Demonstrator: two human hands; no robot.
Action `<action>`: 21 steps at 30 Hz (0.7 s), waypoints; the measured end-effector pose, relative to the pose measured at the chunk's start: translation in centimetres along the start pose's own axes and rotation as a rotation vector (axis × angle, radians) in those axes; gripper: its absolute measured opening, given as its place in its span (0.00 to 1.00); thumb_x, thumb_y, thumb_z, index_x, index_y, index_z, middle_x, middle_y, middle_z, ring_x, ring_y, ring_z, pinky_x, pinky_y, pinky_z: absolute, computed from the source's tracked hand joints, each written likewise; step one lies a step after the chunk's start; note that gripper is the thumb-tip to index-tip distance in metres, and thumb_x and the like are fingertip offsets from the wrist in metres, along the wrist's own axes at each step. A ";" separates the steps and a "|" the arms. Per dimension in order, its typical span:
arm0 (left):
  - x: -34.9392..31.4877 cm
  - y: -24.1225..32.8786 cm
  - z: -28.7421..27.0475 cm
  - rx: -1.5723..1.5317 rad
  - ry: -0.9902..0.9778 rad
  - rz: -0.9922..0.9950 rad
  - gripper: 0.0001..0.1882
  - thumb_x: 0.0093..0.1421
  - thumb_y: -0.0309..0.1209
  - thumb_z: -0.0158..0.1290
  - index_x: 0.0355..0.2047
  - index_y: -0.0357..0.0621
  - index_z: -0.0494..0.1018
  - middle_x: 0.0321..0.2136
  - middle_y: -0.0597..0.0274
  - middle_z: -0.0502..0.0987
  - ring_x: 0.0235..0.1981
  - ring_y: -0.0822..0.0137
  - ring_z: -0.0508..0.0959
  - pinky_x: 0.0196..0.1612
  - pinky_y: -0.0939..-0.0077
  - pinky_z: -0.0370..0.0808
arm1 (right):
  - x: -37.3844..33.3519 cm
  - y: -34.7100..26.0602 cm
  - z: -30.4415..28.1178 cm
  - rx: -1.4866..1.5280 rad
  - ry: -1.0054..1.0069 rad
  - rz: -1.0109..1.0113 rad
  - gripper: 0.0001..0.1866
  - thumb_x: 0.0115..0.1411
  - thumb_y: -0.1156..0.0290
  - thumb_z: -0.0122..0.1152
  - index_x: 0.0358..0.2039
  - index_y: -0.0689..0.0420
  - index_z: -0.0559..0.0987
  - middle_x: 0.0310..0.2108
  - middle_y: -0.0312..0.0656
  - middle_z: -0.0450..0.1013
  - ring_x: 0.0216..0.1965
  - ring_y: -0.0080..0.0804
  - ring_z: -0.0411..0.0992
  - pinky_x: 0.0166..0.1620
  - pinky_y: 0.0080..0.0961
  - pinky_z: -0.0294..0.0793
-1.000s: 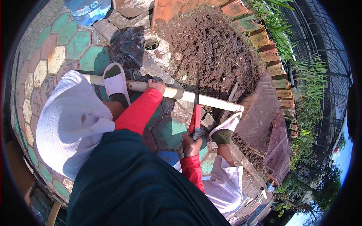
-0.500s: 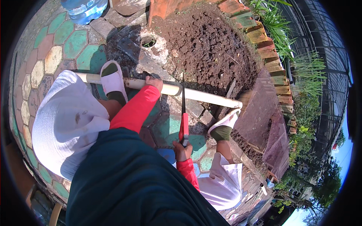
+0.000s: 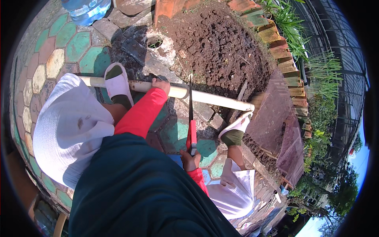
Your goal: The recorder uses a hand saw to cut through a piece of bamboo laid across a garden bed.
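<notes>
A pale bamboo pole (image 3: 221,101) lies crosswise in front of me, running from my left knee to beside my right foot. My left hand (image 3: 161,85) is wrapped round it near the middle. Right of that hand, the dark blade of a hand saw (image 3: 192,134) crosses the pole close to a joint. My right hand (image 3: 190,160) grips the saw's red handle from below. How deep the blade sits in the pole I cannot tell. My left foot in a pale slipper (image 3: 117,83) rests against the pole; the other slipper (image 3: 238,125) is by its right end.
Dug brown soil (image 3: 221,43) lies beyond the pole, edged by upright tiles (image 3: 290,69). Flat reddish slabs (image 3: 272,114) stand to the right. A blue water jug (image 3: 87,12) is at the far left, on hexagonal paving (image 3: 79,45). A round hole (image 3: 154,41) opens in the stonework.
My right hand has drawn the saw slightly back toward me along the same line. My left hand and the pole have hardly moved.
</notes>
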State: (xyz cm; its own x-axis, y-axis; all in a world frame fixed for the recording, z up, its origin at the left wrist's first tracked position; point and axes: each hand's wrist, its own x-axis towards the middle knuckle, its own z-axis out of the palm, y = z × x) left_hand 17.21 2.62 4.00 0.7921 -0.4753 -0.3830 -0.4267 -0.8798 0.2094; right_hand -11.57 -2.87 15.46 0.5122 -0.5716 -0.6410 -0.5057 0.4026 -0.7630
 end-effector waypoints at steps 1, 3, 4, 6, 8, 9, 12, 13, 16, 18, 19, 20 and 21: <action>0.1 0.0 0.1 -0.004 0.004 0.006 0.15 0.40 0.29 0.56 0.32 0.46 0.76 0.35 0.56 0.77 0.43 0.58 0.74 0.49 0.66 0.61 | -0.3 -0.3 0.0 0.002 0.002 0.001 0.10 0.42 0.77 0.62 0.19 0.56 0.67 0.12 0.32 0.62 0.11 0.20 0.58 0.15 0.19 0.54; 0.2 -0.1 0.4 -0.005 0.007 0.010 0.15 0.39 0.29 0.56 0.32 0.46 0.76 0.35 0.56 0.77 0.43 0.58 0.74 0.48 0.66 0.61 | -0.6 -1.0 -0.1 -0.045 -0.031 0.046 0.08 0.44 0.75 0.60 0.20 0.56 0.68 0.14 0.30 0.62 0.14 0.17 0.58 0.17 0.19 0.54; 0.2 -0.2 0.6 0.016 0.052 0.020 0.13 0.40 0.29 0.56 0.30 0.47 0.76 0.33 0.56 0.78 0.41 0.59 0.74 0.47 0.65 0.61 | -0.7 -0.8 -0.2 -0.042 -0.032 0.048 0.08 0.44 0.75 0.60 0.20 0.56 0.68 0.14 0.30 0.62 0.14 0.17 0.58 0.17 0.19 0.54; 0.5 -0.4 1.5 0.038 0.099 0.025 0.11 0.40 0.29 0.55 0.29 0.47 0.76 0.31 0.57 0.78 0.39 0.59 0.75 0.45 0.64 0.62 | -0.7 -0.4 -0.7 -0.021 -0.070 0.042 0.08 0.44 0.75 0.61 0.19 0.56 0.68 0.13 0.31 0.62 0.14 0.17 0.58 0.18 0.19 0.55; 1.3 -0.6 3.3 0.032 0.200 0.004 0.06 0.43 0.30 0.52 0.24 0.49 0.77 0.26 0.60 0.79 0.34 0.61 0.76 0.42 0.63 0.62 | -0.2 -0.1 -0.4 -0.085 -0.032 -0.007 0.09 0.43 0.76 0.61 0.18 0.57 0.67 0.12 0.32 0.62 0.12 0.19 0.59 0.16 0.19 0.55; 1.6 -0.8 4.1 0.036 0.198 -0.006 0.06 0.43 0.30 0.52 0.24 0.49 0.77 0.26 0.60 0.79 0.34 0.61 0.76 0.42 0.63 0.62 | -0.3 0.0 -0.1 -0.150 0.006 -0.053 0.10 0.42 0.77 0.61 0.16 0.57 0.67 0.11 0.34 0.61 0.10 0.22 0.59 0.15 0.20 0.54; 1.8 -0.8 5.4 0.115 0.408 0.016 0.06 0.46 0.31 0.49 0.21 0.51 0.77 0.22 0.62 0.78 0.30 0.62 0.76 0.41 0.62 0.62 | 4.0 -2.1 1.6 -0.150 0.024 0.014 0.08 0.42 0.75 0.61 0.19 0.59 0.70 0.12 0.33 0.63 0.12 0.20 0.60 0.16 0.21 0.55; 1.5 -0.6 4.8 0.093 0.368 0.026 0.06 0.46 0.32 0.49 0.21 0.51 0.77 0.22 0.61 0.78 0.30 0.62 0.76 0.40 0.62 0.62 | 5.8 -3.0 2.2 -0.105 -0.010 0.010 0.08 0.42 0.75 0.61 0.19 0.58 0.69 0.11 0.33 0.63 0.12 0.21 0.60 0.16 0.21 0.55; 2.1 -0.8 5.0 0.079 0.381 0.042 0.06 0.46 0.33 0.49 0.19 0.52 0.76 0.21 0.62 0.78 0.29 0.63 0.75 0.39 0.61 0.61 | 8.7 -3.5 3.1 -0.209 -0.049 -0.031 0.08 0.41 0.75 0.61 0.19 0.58 0.69 0.11 0.33 0.63 0.12 0.20 0.60 0.16 0.20 0.56; 2.4 -0.9 5.7 0.098 0.397 0.019 0.06 0.45 0.33 0.49 0.18 0.52 0.75 0.19 0.63 0.77 0.27 0.65 0.75 0.37 0.61 0.61 | 7.8 -3.5 3.2 -0.151 -0.053 -0.054 0.08 0.41 0.75 0.61 0.18 0.58 0.69 0.11 0.33 0.63 0.12 0.21 0.61 0.17 0.21 0.57; 2.6 -0.9 6.0 0.099 0.393 0.014 0.06 0.45 0.33 0.49 0.18 0.52 0.75 0.19 0.63 0.77 0.27 0.65 0.75 0.37 0.61 0.61 | 6.4 -3.5 2.6 -0.147 -0.033 -0.007 0.09 0.41 0.74 0.62 0.18 0.58 0.69 0.11 0.33 0.63 0.13 0.21 0.61 0.17 0.21 0.57; 2.6 -1.1 5.8 0.105 0.413 0.024 0.06 0.45 0.33 0.49 0.17 0.53 0.75 0.18 0.63 0.76 0.27 0.65 0.74 0.36 0.61 0.61 | 5.0 -2.8 1.8 -0.156 -0.030 -0.003 0.09 0.41 0.74 0.62 0.18 0.58 0.69 0.11 0.33 0.63 0.12 0.21 0.61 0.16 0.21 0.57; 2.3 -0.8 5.9 0.108 0.432 0.038 0.06 0.44 0.33 0.49 0.16 0.53 0.74 0.17 0.63 0.76 0.26 0.66 0.74 0.36 0.60 0.60 | 3.9 -2.5 1.0 -0.168 -0.023 0.002 0.09 0.41 0.74 0.62 0.18 0.58 0.69 0.11 0.33 0.63 0.12 0.21 0.61 0.16 0.21 0.57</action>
State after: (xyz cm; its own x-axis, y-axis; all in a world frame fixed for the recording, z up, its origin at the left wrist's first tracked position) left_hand 16.84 2.24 -2.35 0.8749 -0.4827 0.0387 -0.4838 -0.8680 0.1117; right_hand -7.62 -5.41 14.79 0.5259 -0.5537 -0.6456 -0.6147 0.2773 -0.7385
